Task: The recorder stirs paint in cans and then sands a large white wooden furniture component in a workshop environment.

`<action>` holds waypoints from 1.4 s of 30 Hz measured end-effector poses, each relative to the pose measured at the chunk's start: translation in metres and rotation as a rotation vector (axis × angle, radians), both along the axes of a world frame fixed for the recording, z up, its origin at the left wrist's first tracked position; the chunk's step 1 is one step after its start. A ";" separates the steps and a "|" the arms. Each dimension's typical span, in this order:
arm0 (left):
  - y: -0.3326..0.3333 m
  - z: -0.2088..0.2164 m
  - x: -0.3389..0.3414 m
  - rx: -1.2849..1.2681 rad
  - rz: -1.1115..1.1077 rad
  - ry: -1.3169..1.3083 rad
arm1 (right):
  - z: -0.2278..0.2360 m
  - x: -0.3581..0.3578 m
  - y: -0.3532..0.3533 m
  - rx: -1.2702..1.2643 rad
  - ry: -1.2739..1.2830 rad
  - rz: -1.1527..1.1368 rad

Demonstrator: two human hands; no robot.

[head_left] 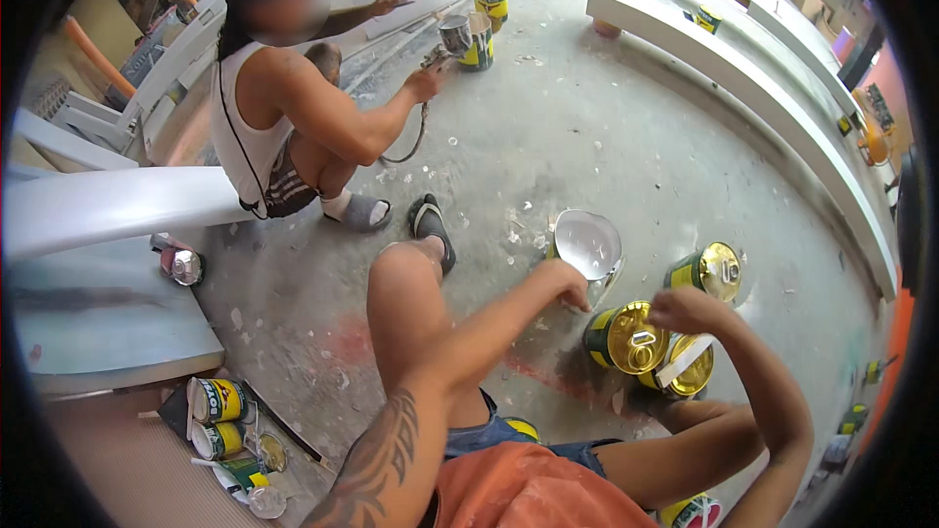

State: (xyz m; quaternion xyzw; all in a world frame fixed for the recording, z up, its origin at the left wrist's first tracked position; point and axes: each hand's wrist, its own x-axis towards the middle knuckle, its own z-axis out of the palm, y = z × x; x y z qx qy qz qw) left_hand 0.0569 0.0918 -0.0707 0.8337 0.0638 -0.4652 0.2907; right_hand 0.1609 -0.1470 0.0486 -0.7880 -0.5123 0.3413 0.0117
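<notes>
Head view: lower right of centre, the gold-lidded can [628, 342] is judged heavy, best gripped around its stiff sides. Fingers are seen curled on the left hand [569, 284], by the white-filled pot [587, 242], and right hand [688, 311]; any hold cannot be told.

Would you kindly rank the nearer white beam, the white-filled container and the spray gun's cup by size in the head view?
1. Nearer white beam
2. White-filled container
3. Spray gun's cup, clearly smallest

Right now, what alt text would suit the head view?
The person's left hand is by a white-lined open container, the right hand near gold-lidded cans; across the floor, a co-worker holds a spray gun.
</notes>
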 end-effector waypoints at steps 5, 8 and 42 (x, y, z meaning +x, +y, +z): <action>0.026 0.099 -0.003 0.384 -0.339 -0.276 | 0.052 -0.044 -0.050 0.055 0.214 -0.166; 0.033 0.101 -0.018 0.348 -0.340 -0.300 | 0.052 -0.053 -0.056 0.104 -0.005 -0.155; -0.077 0.058 -0.042 0.099 -0.695 -0.430 | 0.048 -0.053 -0.069 -0.095 0.121 -0.125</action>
